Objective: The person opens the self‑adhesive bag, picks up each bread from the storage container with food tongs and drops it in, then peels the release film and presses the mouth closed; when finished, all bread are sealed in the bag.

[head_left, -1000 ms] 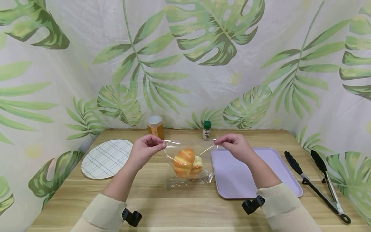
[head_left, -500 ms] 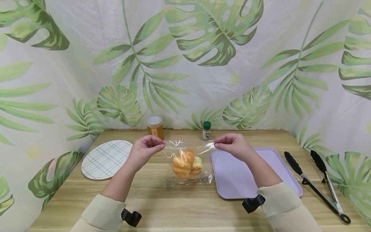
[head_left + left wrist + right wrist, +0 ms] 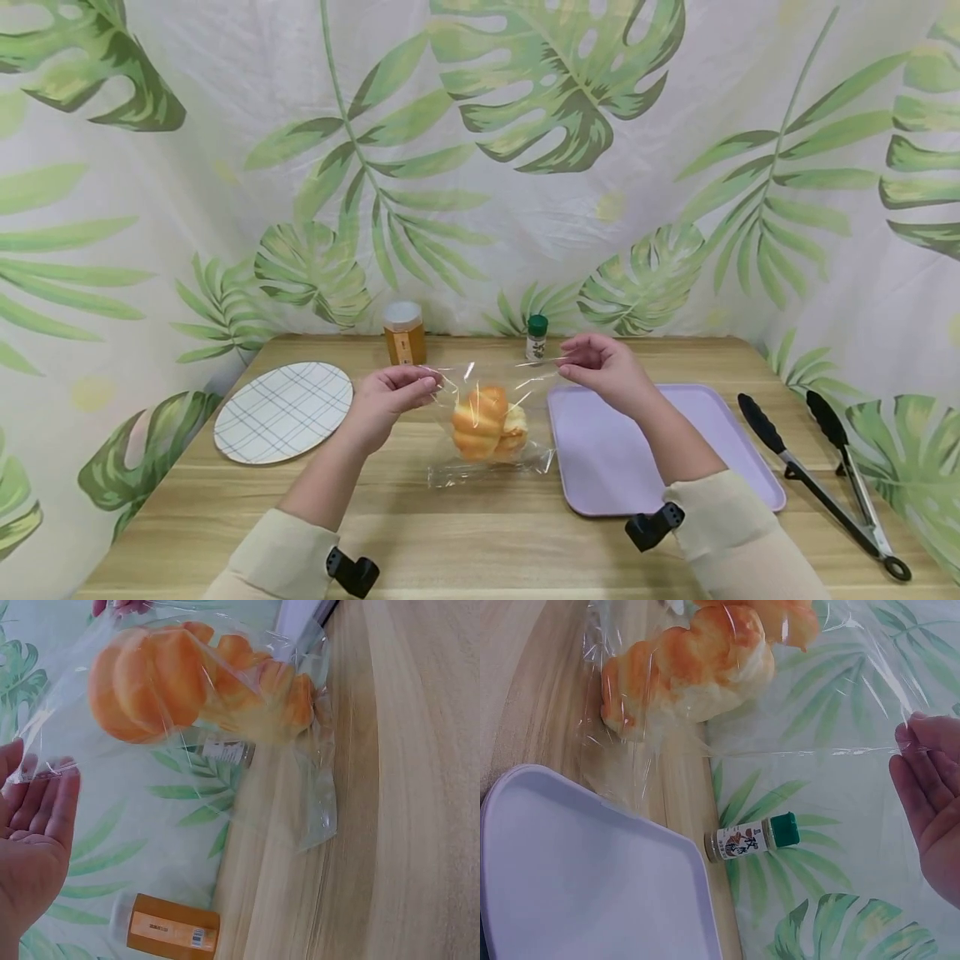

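Between my hands a clear plastic bag [image 3: 450, 478] hangs with its mouth at the top. Inside it are a ridged golden bread roll [image 3: 477, 425] and, beside it, a paler bread piece [image 3: 514, 429]. My left hand [image 3: 381, 408] pinches the left upper corner between thumb and fingers. The right upper corner is pinched by my right hand [image 3: 609, 373]. In the left wrist view, the left hand [image 3: 34, 840] has its fingers behind the film. The right wrist view has the right hand [image 3: 934, 795] with thumb and forefinger on the bag's edge.
A lilac tray [image 3: 622, 458] lies right of the bag, with black-tipped tongs [image 3: 817, 492] beyond it. On the left is a checked oval plate [image 3: 283, 412]. An amber jar [image 3: 405, 335] and a green-capped shaker [image 3: 536, 337] stand at the back.
My left hand has shifted slightly right, and the bag's mouth is a little slacker. The right hand is almost where it was, still pinching its corner. The bread stays in the bag.
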Action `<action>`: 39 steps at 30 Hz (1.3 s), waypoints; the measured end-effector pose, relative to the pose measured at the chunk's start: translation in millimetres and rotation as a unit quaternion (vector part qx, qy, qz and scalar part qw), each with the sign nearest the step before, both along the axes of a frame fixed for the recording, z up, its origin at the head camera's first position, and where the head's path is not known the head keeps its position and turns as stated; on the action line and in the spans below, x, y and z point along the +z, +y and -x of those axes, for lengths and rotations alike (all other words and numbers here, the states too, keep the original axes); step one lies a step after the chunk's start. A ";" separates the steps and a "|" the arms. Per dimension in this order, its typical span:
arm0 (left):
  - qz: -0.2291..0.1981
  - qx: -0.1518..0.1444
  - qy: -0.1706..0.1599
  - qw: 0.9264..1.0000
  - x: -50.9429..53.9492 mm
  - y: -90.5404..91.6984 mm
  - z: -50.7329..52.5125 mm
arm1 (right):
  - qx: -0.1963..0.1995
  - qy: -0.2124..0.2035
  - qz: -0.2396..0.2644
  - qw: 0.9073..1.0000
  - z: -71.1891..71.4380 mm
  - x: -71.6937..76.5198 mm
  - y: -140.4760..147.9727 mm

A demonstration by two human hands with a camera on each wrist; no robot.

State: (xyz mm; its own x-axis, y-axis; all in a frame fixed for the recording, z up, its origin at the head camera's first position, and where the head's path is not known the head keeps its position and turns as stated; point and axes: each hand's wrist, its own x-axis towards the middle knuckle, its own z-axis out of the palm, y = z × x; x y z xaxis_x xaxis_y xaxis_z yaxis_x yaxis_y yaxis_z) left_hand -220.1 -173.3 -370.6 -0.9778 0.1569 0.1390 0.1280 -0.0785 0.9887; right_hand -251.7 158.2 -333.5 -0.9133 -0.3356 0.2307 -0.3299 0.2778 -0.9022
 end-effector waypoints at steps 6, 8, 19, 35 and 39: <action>-0.016 -0.004 -0.011 1.000 2.0 1.0 -0.8 | 0.042 0.028 -0.125 0.991 2.5 25.1 -7.7; -0.019 -0.001 -0.012 1.000 3.3 2.4 -1.7 | 0.056 0.045 -0.186 0.980 2.7 39.2 -19.8; -0.021 -0.020 0.009 1.000 2.0 10.4 -3.2 | 0.178 0.048 -0.379 0.907 7.8 65.9 -118.7; -0.003 -0.020 0.019 1.000 -2.1 -1.0 -6.1 | 0.172 0.021 -0.378 0.909 20.9 58.4 -66.7; -0.004 -0.015 0.017 1.000 -3.2 -4.1 -5.7 | 0.162 0.011 -0.358 0.919 21.6 57.2 -46.7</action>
State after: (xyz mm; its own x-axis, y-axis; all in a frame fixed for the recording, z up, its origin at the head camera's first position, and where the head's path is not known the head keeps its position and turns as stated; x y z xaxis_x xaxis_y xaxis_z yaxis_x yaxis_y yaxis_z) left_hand -214.5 -177.5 -373.8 -0.9673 0.1844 0.1744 0.1598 -0.0915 0.9829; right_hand -273.2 111.4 -276.3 -0.7360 -0.6628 -0.1378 -0.5165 0.6814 -0.5186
